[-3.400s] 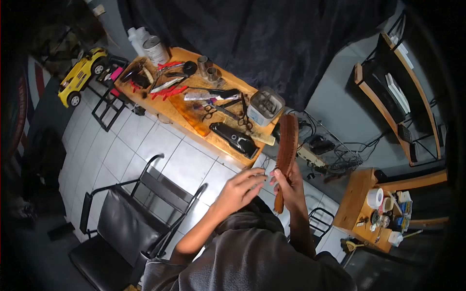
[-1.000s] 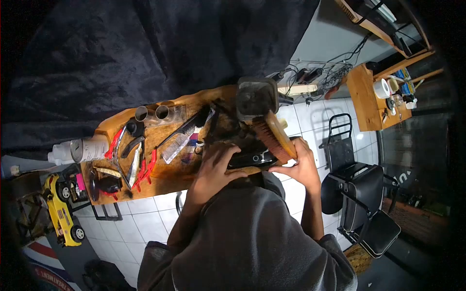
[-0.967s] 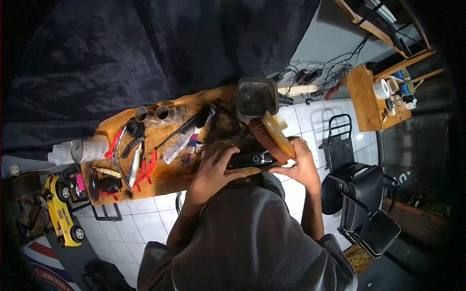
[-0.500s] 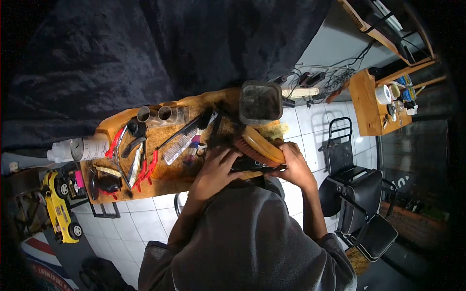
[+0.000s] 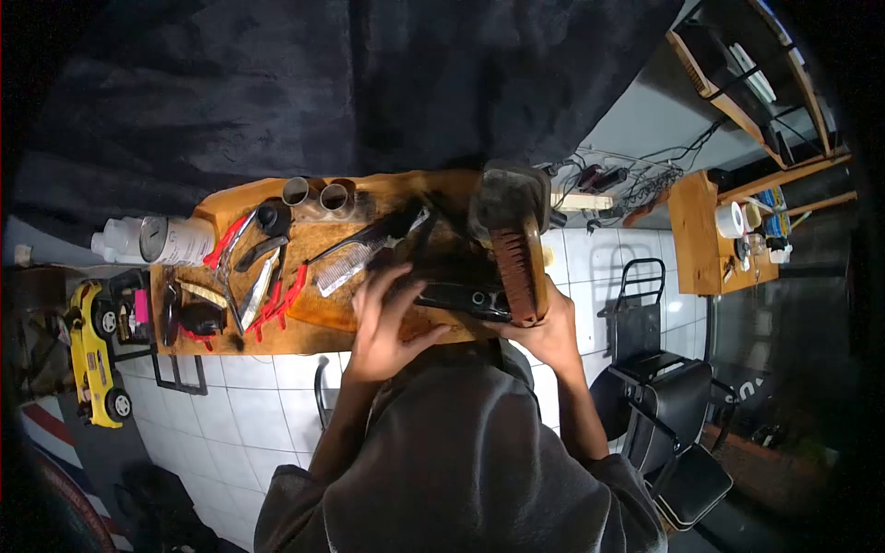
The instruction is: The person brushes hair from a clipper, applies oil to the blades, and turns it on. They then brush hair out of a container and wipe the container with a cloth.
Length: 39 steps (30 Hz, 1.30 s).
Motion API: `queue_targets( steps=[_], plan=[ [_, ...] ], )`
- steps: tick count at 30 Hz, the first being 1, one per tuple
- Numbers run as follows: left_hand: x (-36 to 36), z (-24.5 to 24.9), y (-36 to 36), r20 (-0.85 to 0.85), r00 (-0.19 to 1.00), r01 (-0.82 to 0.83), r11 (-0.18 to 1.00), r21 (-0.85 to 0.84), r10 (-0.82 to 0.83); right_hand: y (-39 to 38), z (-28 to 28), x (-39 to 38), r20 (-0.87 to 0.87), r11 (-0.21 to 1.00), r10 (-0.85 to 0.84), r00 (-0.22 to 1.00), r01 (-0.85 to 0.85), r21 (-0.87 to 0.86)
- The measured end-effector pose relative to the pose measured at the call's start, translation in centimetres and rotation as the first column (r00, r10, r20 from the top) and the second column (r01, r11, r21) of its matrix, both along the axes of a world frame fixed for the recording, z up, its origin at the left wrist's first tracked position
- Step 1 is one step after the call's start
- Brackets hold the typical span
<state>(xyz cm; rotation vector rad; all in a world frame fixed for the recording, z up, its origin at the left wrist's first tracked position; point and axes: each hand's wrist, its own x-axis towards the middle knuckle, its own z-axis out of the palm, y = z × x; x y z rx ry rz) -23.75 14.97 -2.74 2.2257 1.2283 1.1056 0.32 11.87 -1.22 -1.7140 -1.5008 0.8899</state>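
My right hand (image 5: pixel 550 334) grips a wooden-backed brush (image 5: pixel 519 272), which stands nearly upright with its brown bristles facing left. The thumb of that hand lies right at the end of a black hair clipper (image 5: pixel 461 297) along the front edge of the wooden shelf (image 5: pixel 318 318). My left hand (image 5: pixel 385 324) is open, fingers spread, just left of the clipper. Beyond its fingertips lie a metallic-looking comb (image 5: pixel 348 270) and a black comb (image 5: pixel 346 241). A smoky plastic container (image 5: pixel 498 195) stands behind the brush and is partly covered by it.
Red-handled tools (image 5: pixel 293 293), a straight razor (image 5: pixel 261 288) and two metal cups (image 5: pixel 315 194) occupy the shelf's left part. White bottles (image 5: pixel 171 241) stand at its left end. A black chair (image 5: pixel 678 415) is on the right, a yellow toy car (image 5: pixel 92 355) on the left.
The brush has swung from a slant over the clipper to nearly upright at the right. My left hand has moved left and spread its fingers, and more of the clipper shows.
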Motion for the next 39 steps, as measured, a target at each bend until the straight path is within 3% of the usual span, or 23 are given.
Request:
queue_targets(
  steps=[2, 3, 5, 7, 9, 11, 13, 14, 17, 20, 21, 24, 27, 28, 30, 31, 33, 34, 35, 37, 38, 39],
  plan=[
    [-0.5, -0.5, -1.2, 0.218, 0.97, -0.118, 0.993, 0.018, 0.112, 0.2, 0.6, -1.4, -0.022, 1.0, -0.011, 1.0, 0.012, 0.022],
    [-0.9, -1.9, -2.3, 0.299, 0.935, -0.177, 0.981, -0.074, 0.191, 0.5, 1.0, -2.1, -0.032, 0.999, -0.016, 0.999, 0.018, 0.037],
    [-0.7, -2.6, -2.7, 0.467, 0.854, -0.217, 0.972, -0.087, 0.232, 1.0, 1.8, -3.8, -0.052, 0.997, -0.023, 0.998, 0.027, 0.075],
    [-1.6, -4.9, -3.4, 0.628, 0.763, 0.106, 0.929, -0.355, 0.154, 1.5, 2.9, -5.3, -0.05, 0.997, -0.036, 0.998, 0.039, 0.07],
    [-1.2, -6.7, -3.7, 0.822, 0.489, 0.324, 0.814, -0.481, 0.291, 2.0, 2.8, -6.6, -0.026, 0.992, -0.018, 0.999, 0.021, 0.125],
    [2.0, -6.6, -2.8, 0.839, -0.006, 0.439, 0.755, -0.487, 0.545, 2.4, 2.8, -8.2, -0.003, 0.984, -0.006, 1.0, 0.006, 0.177],
    [1.3, -5.7, -2.0, 0.862, 0.057, 0.522, 0.721, -0.456, 0.504, 2.4, 3.0, -9.8, 0.019, 0.974, -0.003, 1.0, -0.002, 0.225],
    [0.9, -5.0, -1.7, 0.873, 0.088, 0.563, 0.699, -0.441, 0.48, 2.3, 3.6, -10.5, 0.056, 0.986, 0.014, 0.998, -0.023, 0.167],
    [0.5, -1.6, -1.4, 0.893, 0.108, 0.477, 0.766, -0.431, 0.436, 2.0, 3.8, -12.1, 0.031, 0.994, 0.056, 0.998, -0.059, 0.088],
    [-0.9, -1.5, -0.6, 0.869, -0.097, 0.626, 0.708, -0.325, 0.485, 2.5, 3.0, -11.4, 0.134, 0.889, 0.235, 0.963, -0.269, 0.37],
    [-1.3, -1.6, -0.5, 0.875, -0.096, 0.619, 0.717, -0.321, 0.475, 2.6, 3.0, -11.2, 0.19, 0.834, 0.269, 0.944, -0.327, 0.445],
    [-2.3, -2.1, 0.1, 0.891, -0.084, 0.601, 0.736, -0.312, 0.447, 1.6, 3.4, -10.7, -0.031, 0.983, 0.052, 0.998, -0.046, 0.176],
    [-3.2, -2.2, 0.7, 0.875, -0.218, 0.663, 0.724, -0.192, 0.432, 0.9, 3.3, -8.6, 0.025, 0.992, 0.12, 0.992, -0.121, 0.032],
    [-3.2, -2.1, 0.9, 0.892, -0.162, 0.624, 0.744, -0.24, 0.423, 0.2, 3.9, -8.5, -0.021, 0.99, 0.126, 0.992, -0.127, -0.06],
    [-3.6, -5.4, 0.7, 0.704, -0.232, 0.592, 0.672, -0.445, 0.671, -1.1, 4.4, -8.7, 0.113, 0.912, 0.393, 0.912, -0.403, 0.076],
    [-3.2, -3.9, 0.9, 0.714, -0.278, 0.583, 0.703, -0.406, 0.643, -1.5, 4.6, -9.0, 0.19, 0.837, 0.505, 0.842, -0.532, 0.133],
    [-2.6, -2.7, 1.2, 0.744, -0.331, 0.571, 0.751, -0.332, 0.581, -2.2, 5.2, -10.7, 0.29, 0.763, 0.561, 0.775, -0.62, 0.181],
    [-2.6, -3.3, 1.1, 0.765, -0.337, 0.567, 0.767, -0.3, 0.549, -2.1, 5.0, -11.2, 0.205, 0.764, 0.603, 0.771, -0.632, 0.133],
    [-2.7, -3.6, 0.9, 0.786, -0.342, 0.562, 0.782, -0.269, 0.516, -1.7, 4.8, -11.3, 0.244, 0.763, 0.581, 0.776, -0.624, 0.168],
    [-2.6, -3.3, 0.2, 0.835, -0.168, 0.451, 0.794, -0.408, 0.525, -0.9, 4.2, -11.3, 0.317, 0.753, 0.538, 0.781, -0.614, 0.235],
    [-2.7, -3.5, -0.1, 0.852, -0.048, 0.397, 0.792, -0.463, 0.522, -1.0, 3.5, -10.8, 0.308, 0.808, 0.547, 0.779, -0.587, 0.048],
    [-3.0, -3.9, -0.8, 0.797, -0.127, 0.48, 0.74, -0.471, 0.59, -0.4, 3.0, -10.4, 0.189, 0.853, 0.508, 0.84, -0.521, 0.025]
  ],
)
